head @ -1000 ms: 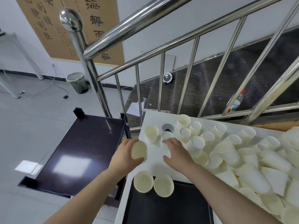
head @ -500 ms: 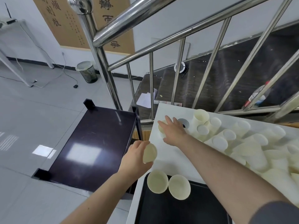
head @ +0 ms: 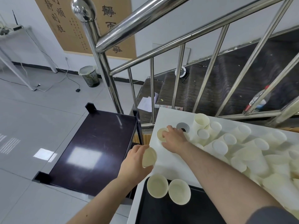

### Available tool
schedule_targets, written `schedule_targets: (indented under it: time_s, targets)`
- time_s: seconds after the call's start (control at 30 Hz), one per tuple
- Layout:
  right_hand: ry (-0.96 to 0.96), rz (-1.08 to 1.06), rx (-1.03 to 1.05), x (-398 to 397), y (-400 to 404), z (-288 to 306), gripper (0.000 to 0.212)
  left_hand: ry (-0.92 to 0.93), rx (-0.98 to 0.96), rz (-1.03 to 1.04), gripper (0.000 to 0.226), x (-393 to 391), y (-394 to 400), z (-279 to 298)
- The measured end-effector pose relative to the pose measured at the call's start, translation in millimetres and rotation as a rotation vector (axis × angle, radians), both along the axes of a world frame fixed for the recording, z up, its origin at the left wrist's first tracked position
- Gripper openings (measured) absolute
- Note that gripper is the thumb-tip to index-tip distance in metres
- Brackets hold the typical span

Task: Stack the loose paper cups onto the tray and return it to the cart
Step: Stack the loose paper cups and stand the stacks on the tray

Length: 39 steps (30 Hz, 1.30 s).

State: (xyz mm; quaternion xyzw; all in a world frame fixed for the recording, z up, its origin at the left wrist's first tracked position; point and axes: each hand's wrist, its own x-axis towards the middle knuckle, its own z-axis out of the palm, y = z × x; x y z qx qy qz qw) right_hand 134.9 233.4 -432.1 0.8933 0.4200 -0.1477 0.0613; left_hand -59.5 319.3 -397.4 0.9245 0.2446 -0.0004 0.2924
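Standing upright near the far left corner of the white table (head: 171, 160), a loose cup (head: 161, 134) lies under the right hand's (head: 175, 139) fingertips; whether they have closed is unclear. The left hand (head: 135, 164), farther off, holds another cup (head: 149, 157) just above two cups (head: 168, 189) on the black tray (head: 161, 210).

Head camera looks steeply down, close over the table (head: 171, 165).

Both forearms are bare from wrist to elbow, no watch or rings on the left hand (head: 135, 160) or right hand (head: 174, 139). At the lower right of the frame, a dark grey fabric sleeve (head: 271, 215) covers the right upper arm.
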Motion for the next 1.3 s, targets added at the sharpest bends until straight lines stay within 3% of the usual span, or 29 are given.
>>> schedule_targets:
  time_s: [0.1, 0.23, 0.33, 0.43, 0.57, 0.87, 1.17, 1.3]
  targets:
    - [0.011, -0.029, 0.079, -4, -2, 7, 0.041, -0.016, -0.007, 0.013, 0.067, -3, -1, 2]
    - [0.158, -0.151, 0.345, -15, -22, 36, 0.062, -0.084, -0.024, 0.009, 0.065, -4, -3, 10]
    - [0.202, -0.224, 0.492, -26, -59, 68, 0.079, -0.164, -0.062, 0.0, 0.065, 1, -15, 20]
    - [0.208, -0.292, 0.558, -40, -103, 96, 0.084, -0.253, -0.103, -0.06, 0.064, 9, -32, 29]
    - [0.186, -0.425, 0.539, -63, -166, 114, 0.082, -0.286, -0.154, -0.194, 0.069, 21, -62, 39]
    - [0.246, -0.513, 0.292, -107, -241, 85, 0.08, -0.04, -0.039, -0.527, 0.081, 37, -129, 17]
    - [0.291, -0.503, 0.102, -112, -251, 35, 0.081, 0.21, 0.094, -0.596, 0.085, 37, -149, -23]
    - [0.283, -0.475, 0.099, -109, -246, 25, 0.078, 0.227, 0.137, -0.63, 0.085, 39, -152, -23]
